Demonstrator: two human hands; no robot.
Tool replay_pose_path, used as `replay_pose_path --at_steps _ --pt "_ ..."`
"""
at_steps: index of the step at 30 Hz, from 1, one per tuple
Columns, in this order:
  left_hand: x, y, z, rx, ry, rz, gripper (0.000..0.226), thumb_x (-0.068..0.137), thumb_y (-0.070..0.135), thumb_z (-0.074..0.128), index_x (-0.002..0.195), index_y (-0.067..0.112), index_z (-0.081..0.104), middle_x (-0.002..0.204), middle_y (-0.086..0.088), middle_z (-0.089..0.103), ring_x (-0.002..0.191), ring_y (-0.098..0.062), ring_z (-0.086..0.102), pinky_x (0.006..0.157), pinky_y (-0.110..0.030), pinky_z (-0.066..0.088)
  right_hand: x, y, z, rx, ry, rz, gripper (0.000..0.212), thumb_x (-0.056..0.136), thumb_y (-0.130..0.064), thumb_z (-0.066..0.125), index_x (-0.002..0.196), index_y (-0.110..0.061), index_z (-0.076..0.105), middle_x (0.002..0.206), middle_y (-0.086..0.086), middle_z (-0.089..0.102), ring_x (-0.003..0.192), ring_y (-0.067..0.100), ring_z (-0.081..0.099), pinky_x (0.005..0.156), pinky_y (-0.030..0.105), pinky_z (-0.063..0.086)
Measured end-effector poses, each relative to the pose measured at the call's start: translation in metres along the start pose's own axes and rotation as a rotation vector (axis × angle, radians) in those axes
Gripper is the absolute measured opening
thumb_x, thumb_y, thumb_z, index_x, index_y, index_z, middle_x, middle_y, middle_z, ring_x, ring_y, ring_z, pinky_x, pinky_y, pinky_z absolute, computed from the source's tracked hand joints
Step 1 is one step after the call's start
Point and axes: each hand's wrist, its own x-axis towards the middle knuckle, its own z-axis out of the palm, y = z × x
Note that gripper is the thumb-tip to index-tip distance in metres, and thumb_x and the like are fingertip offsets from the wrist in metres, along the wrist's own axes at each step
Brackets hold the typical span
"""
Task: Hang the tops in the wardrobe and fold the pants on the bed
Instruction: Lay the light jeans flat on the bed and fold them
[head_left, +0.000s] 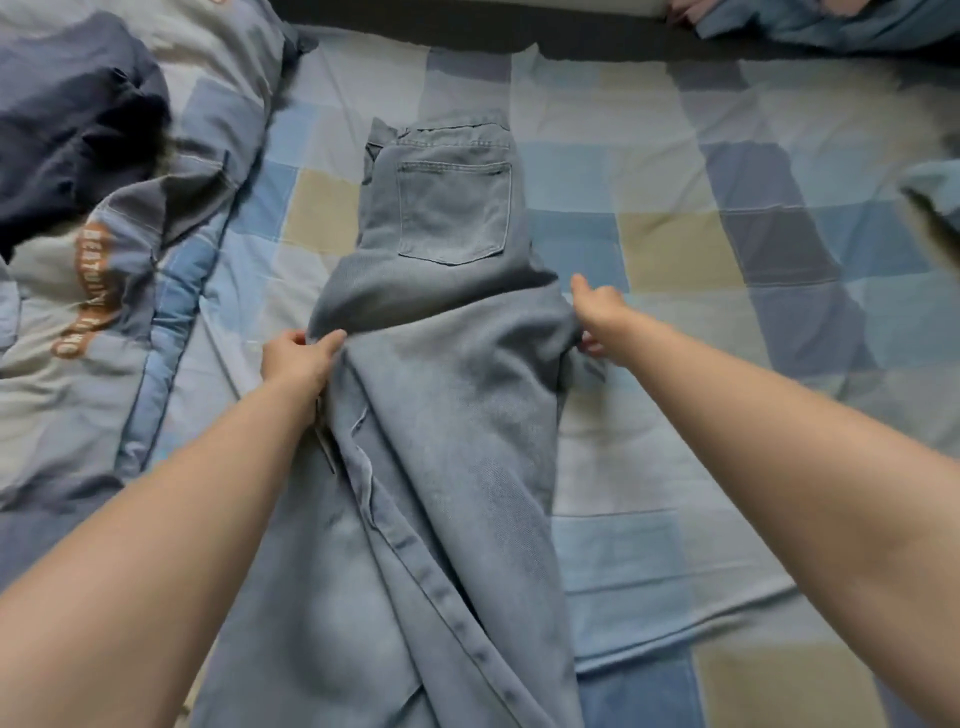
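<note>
Jeans (447, 415) of light blue denim lie on the bed (675, 260), stretched lengthwise away from the person: the waistband is at the far end, toward the dark strip at the head of the bed, and the legs run back toward the near edge of the view, where they pass out of sight. The long axis runs near to far, leaning slightly leftward at the near end. They are folded in half along their length, one leg laid over the other, with a back pocket (453, 213) facing up near the waistband. Around mid-length the fabric is raised into a fold that crosses the pants from side to side. The left hand (298, 358) pinches the left edge of this fold between thumb and fingers. The right hand (597, 317) grips the right edge, its fingers curled into the cloth and its thumb sticking up. Both forearms are bare and reach in from the near corners. The bed is covered by a checked sheet (727, 364) in pale blue, darker blue and beige squares. To the left lies a rumpled duvet (104, 249) in blue and grey panels with orange lettering, and a dark navy garment (72, 124) sits crumpled on top of it. More blue cloth (831, 21) is bunched at the far right corner.
</note>
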Motion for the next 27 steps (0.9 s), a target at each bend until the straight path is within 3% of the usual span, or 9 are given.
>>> replay_pose_path --at_steps 4,7,10,12,13,15,18,23,27 --pt "-0.046 -0.034 -0.007 0.153 -0.058 0.055 0.038 0.07 0.026 0.083 0.101 0.011 0.068 0.099 -0.005 0.07 0.093 -0.023 0.066 0.089 -0.041 0.054 -0.064 0.051 0.014 0.225 -0.24 0.085 0.029 0.099 -0.04 0.045 0.078 -0.021 0.047 0.069 -0.004 0.045 0.06 0.01 0.047 0.054 0.024 0.045" --pt "-0.068 -0.046 -0.019 0.218 -0.145 0.082 0.025 0.063 0.02 0.083 0.082 0.015 0.068 0.089 -0.008 0.071 0.088 -0.024 0.068 0.084 -0.044 0.057 -0.061 0.047 0.013 0.26 -0.108 -0.031 0.025 0.096 -0.024 0.052 0.072 -0.017 0.051 0.074 0.006 0.056 0.066 0.021 0.057 0.062 0.034 0.053" --pt "-0.071 -0.05 -0.041 0.259 -0.063 0.121 0.016 0.07 0.015 0.08 0.079 0.011 0.068 0.078 -0.008 0.065 0.079 -0.023 0.063 0.076 -0.034 0.053 -0.022 0.073 0.001 0.134 0.154 -0.021 0.023 0.084 -0.024 0.058 0.062 -0.018 0.053 0.084 0.015 0.066 0.083 0.031 0.067 0.08 0.045 0.057" --pt "-0.07 -0.052 -0.058 0.231 0.031 0.125 0.013 0.075 0.015 0.077 0.079 0.012 0.065 0.079 -0.007 0.063 0.079 -0.021 0.06 0.075 -0.032 0.05 -0.031 0.091 0.002 0.156 0.133 0.04 0.024 0.085 -0.028 0.054 0.063 -0.02 0.047 0.073 0.011 0.059 0.06 0.022 0.063 0.058 0.035 0.057" --pt "-0.071 -0.052 -0.064 0.145 0.018 0.085 0.015 0.074 0.016 0.078 0.083 0.012 0.065 0.081 -0.006 0.064 0.08 -0.022 0.061 0.079 -0.035 0.054 -0.049 0.099 0.006 0.177 0.079 0.041 0.029 0.09 -0.028 0.049 0.063 -0.02 0.043 0.063 0.008 0.05 0.042 0.015 0.052 0.042 0.024 0.046" --pt "-0.086 -0.063 -0.071 -0.018 -0.084 -0.046 0.033 0.075 0.016 0.081 0.102 0.008 0.064 0.087 -0.005 0.063 0.082 -0.021 0.064 0.083 -0.042 0.057 -0.096 0.115 0.018 0.158 -0.041 0.015 0.04 0.1 -0.026 0.041 0.061 -0.017 0.042 0.049 0.001 0.042 0.03 0.006 0.036 0.038 0.018 0.029" --pt "-0.126 -0.094 -0.073 0.149 -0.206 0.012 0.049 0.069 0.025 0.086 0.107 0.014 0.058 0.093 -0.006 0.067 0.085 -0.025 0.065 0.085 -0.043 0.056 -0.164 0.16 0.016 -0.118 -0.126 -0.095 0.05 0.099 -0.036 0.04 0.059 -0.014 0.059 0.054 0.001 0.062 0.05 0.017 0.057 0.062 0.031 0.044" --pt "-0.211 -0.139 -0.08 0.389 -0.273 0.044 0.028 0.077 0.012 0.075 0.102 0.01 0.063 0.089 -0.008 0.068 0.09 -0.026 0.065 0.087 -0.035 0.051 -0.28 0.208 -0.013 -0.533 -0.441 -0.205 0.058 0.099 -0.048 0.034 0.067 -0.012 0.066 0.068 0.002 0.069 0.073 0.021 0.065 0.078 0.034 0.049" --pt "-0.261 -0.17 -0.114 0.68 -0.362 0.173 0.024 0.077 0.007 0.069 0.101 0.01 0.071 0.108 -0.015 0.062 0.105 -0.034 0.056 0.093 -0.034 0.042 -0.34 0.239 -0.024 -0.794 -0.582 -0.373 0.025 0.091 -0.039 0.056 0.08 -0.017 0.054 0.085 0.0 0.057 0.082 0.021 0.055 0.078 0.035 0.044"
